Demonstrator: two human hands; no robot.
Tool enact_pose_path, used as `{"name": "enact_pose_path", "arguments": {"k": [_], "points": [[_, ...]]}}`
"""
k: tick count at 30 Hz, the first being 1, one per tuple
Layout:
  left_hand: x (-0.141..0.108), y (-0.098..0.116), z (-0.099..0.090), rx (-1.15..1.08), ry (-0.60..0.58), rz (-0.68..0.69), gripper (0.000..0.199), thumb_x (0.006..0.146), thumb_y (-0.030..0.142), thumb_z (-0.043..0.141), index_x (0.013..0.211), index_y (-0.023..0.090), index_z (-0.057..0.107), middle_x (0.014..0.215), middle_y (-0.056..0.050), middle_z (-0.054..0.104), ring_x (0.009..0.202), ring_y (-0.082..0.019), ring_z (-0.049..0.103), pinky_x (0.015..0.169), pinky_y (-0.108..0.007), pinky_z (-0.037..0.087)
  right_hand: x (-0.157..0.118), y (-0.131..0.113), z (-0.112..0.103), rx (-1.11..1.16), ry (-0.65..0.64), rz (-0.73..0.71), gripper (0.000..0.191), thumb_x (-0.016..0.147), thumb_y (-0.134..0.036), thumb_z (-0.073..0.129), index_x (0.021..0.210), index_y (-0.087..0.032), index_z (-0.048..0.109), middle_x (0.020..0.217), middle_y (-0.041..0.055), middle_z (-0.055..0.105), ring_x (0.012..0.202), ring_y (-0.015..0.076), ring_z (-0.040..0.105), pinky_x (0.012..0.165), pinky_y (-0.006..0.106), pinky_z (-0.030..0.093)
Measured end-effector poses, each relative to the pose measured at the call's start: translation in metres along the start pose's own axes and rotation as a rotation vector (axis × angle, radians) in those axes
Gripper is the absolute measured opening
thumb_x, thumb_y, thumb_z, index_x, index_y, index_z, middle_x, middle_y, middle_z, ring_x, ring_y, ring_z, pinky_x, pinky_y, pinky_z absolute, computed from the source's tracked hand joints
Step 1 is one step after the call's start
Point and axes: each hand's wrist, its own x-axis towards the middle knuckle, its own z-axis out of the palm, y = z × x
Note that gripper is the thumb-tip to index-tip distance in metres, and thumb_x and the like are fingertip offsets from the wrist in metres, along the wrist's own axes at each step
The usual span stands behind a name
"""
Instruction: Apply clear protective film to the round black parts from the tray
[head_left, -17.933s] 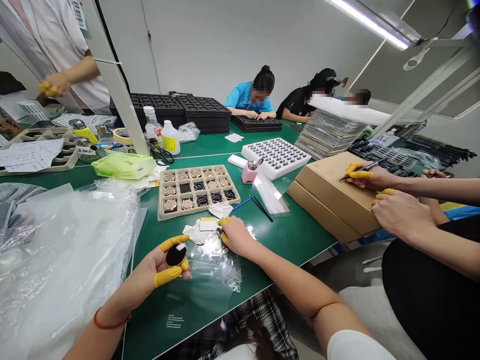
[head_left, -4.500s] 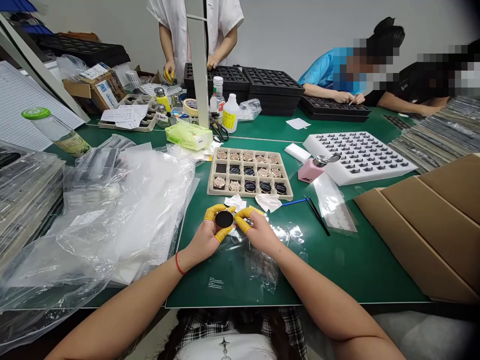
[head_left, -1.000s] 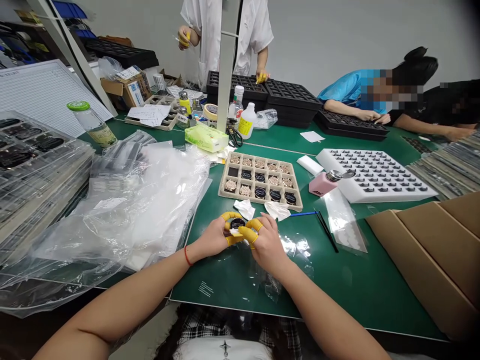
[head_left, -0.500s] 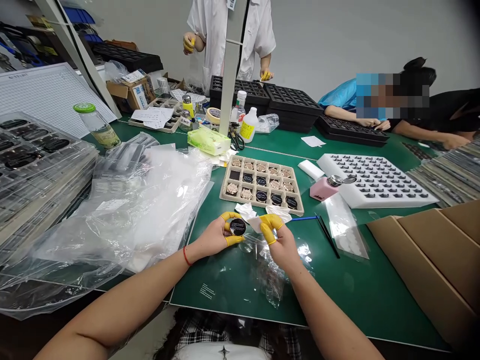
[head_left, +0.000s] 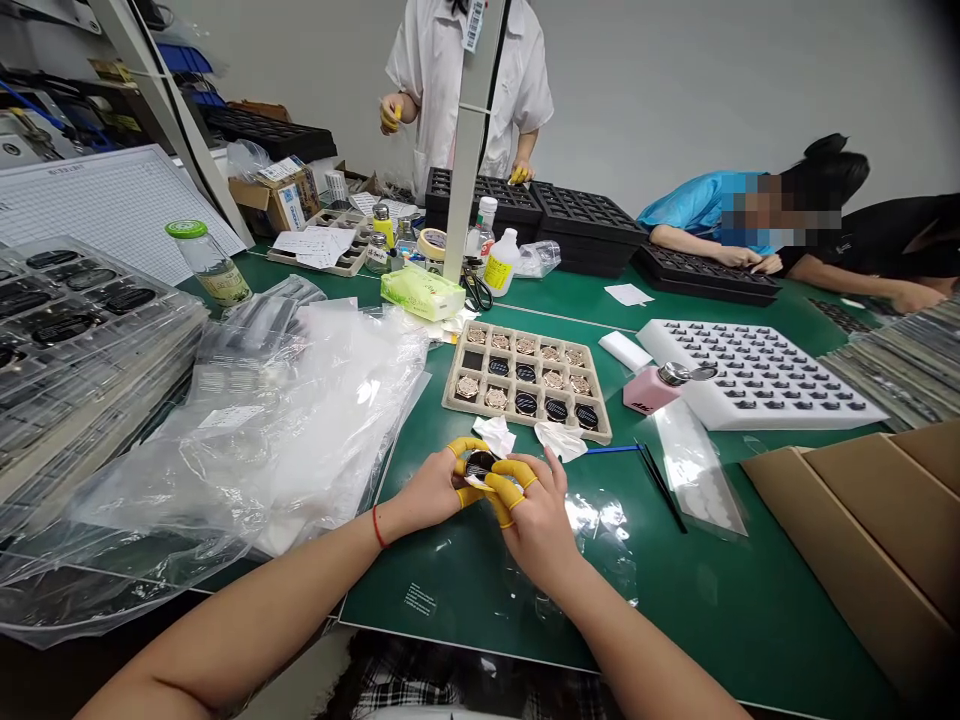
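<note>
While pole [head_left: 469, 160] hides co-worker [head_left: 427, 100] (partly), left fingers [head_left: 465, 445] grip disc [head_left: 478, 464].

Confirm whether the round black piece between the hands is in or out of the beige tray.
Out: the left hand grips the round black piece, apart from the beige tray.

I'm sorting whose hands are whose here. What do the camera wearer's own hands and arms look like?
The left hand and right hand both wear yellow finger covers, with the rest of each hand ungloved. A thin red band circles the left wrist; none shows on the right. No sleeves show on either forearm.
</note>
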Motion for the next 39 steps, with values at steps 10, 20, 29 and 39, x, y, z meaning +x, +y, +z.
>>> {"name": "enact_pose_path", "arguments": {"k": [10,20,29,39], "points": [[-0.005,0.003,0.003,0.095,-0.073,0.01,0.045,0.074,0.023,0.065,0.116,0.02,0.049,0.091,-0.004,0.066,0.082,-0.019,0.064,0.073,-0.03,0.05,0.012,0.011,0.005,0.016,0.042,0.105,0.02,0.081,-0.01,0.046,0.091,-0.02,0.061,0.084,0.0042,0.063,0.092,0.022,0.05,0.102,0.048,0.026],[-0.004,0.0,0.006,0.026,-0.019,-0.065,0.054,0.069,0.027,0.072,0.117,0.02,0.047,0.074,0.001,0.061,0.069,-0.015,0.06,0.065,-0.027,0.048,0.009,0.058,0.013,0.354,-0.076,0.594,0.033,0.085,-0.031,0.046,0.113,-0.016,0.056,0.103,0.0116,0.063,0.09,0.0236,0.056,0.08,0.039,0.046],[-0.001,-0.006,0.001,-0.052,0.026,-0.056,0.069,0.071,0.021,0.067,0.132,0.018,0.037,0.077,-0.003,0.067,0.07,-0.018,0.065,0.068,-0.031,0.05,0.032,0.035,0.026,0.664,-0.312,0.566,0.038,0.083,-0.036,0.05,0.118,-0.021,0.054,0.082,0.0029,0.061,0.075,0.018,0.057,0.069,0.033,0.047],[-0.001,-0.001,-0.004,-0.004,0.075,-0.078,0.045,0.075,0.027,0.061,0.117,0.013,0.051,0.104,-0.012,0.068,0.072,-0.017,0.066,0.07,-0.032,0.052,0.18,0.114,0.083,0.289,-0.098,0.615,0.028,0.085,-0.026,0.046,0.106,-0.012,0.057,0.097,0.0107,0.063,0.081,0.0188,0.057,0.072,0.031,0.043]]}}
